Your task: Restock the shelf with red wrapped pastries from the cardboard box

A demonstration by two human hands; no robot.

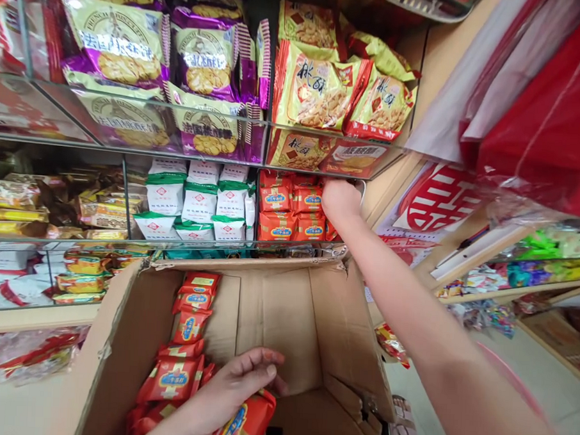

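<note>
My left hand (pixel 244 377) is down inside an open cardboard box (pixel 286 307), fingers curled over a red snack packet (pixel 242 424) at the box's near edge. Several more red packets (pixel 186 341) lie stacked along the box's left side. My right hand (pixel 339 203) reaches up to the middle glass shelf and presses against the stacked red packets (pixel 293 208) there; its fingers are hidden behind the hand, so what it holds is unclear.
Glass shelves (pixel 129 147) hold purple-and-gold biscuit bags above, yellow-red biscuit bags (pixel 324 91) upper right, white-green packets (pixel 194 200) beside the red stack. Red bags (pixel 554 107) hang at right. A wooden shelf (pixel 483 296) with small goods stands lower right.
</note>
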